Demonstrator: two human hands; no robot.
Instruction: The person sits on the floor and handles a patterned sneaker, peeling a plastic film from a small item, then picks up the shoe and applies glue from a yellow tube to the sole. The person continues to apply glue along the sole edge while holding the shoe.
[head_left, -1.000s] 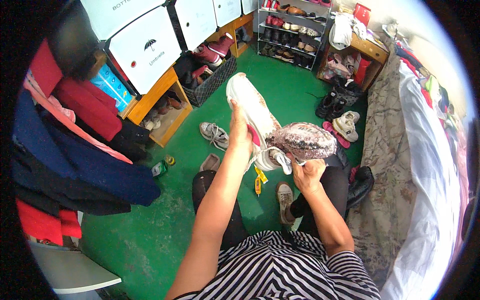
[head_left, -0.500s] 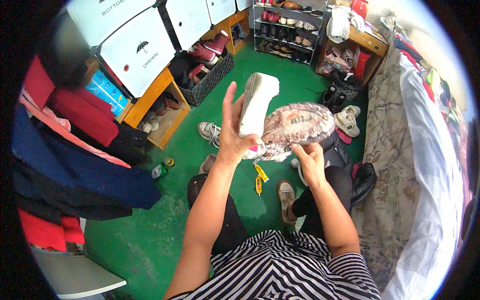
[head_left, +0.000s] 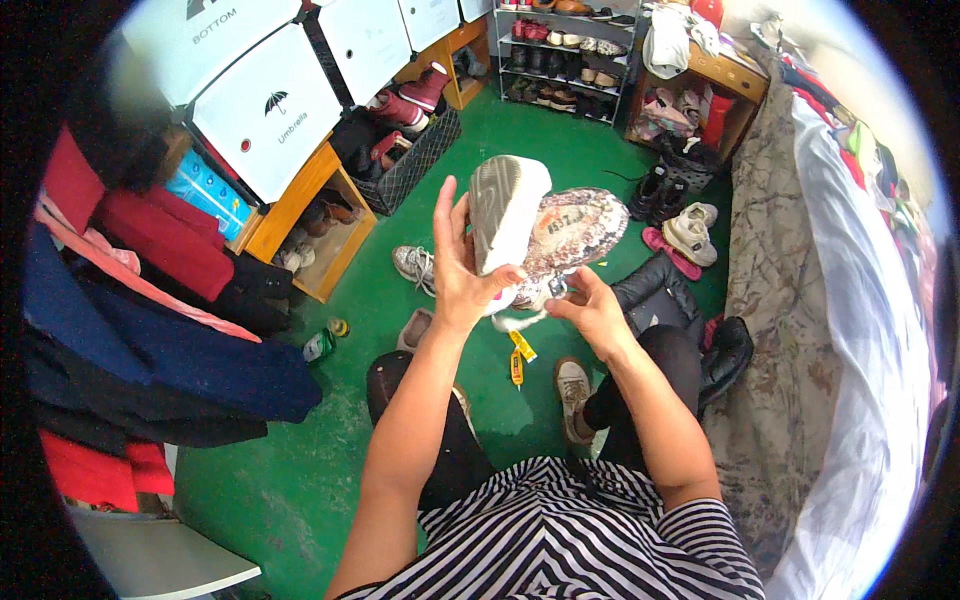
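Observation:
In front of me is a shoe whose white rubber sole stands away from its mottled, snake-patterned upper. The exposed underside of the upper is rough and pale brown. My left hand grips the sole from the left, thumb across its near end. At the upper's near edge, my right hand pinches with thumb and fingertips, beside a loose whitish strip. Whether sole and upper still join near my left thumb is hidden. Below them, a small yellow tube lies on the green floor.
A grey patterned sneaker and a green bottle are on the floor to the left. White shoes and a black bag lie right. A camouflage-covered bed runs along the right; a shoe rack stands far off.
The upper has moved left and turned, closer to the sole. The sole has tilted so its grey tread shows. My right hand has shifted left along the upper's near edge.

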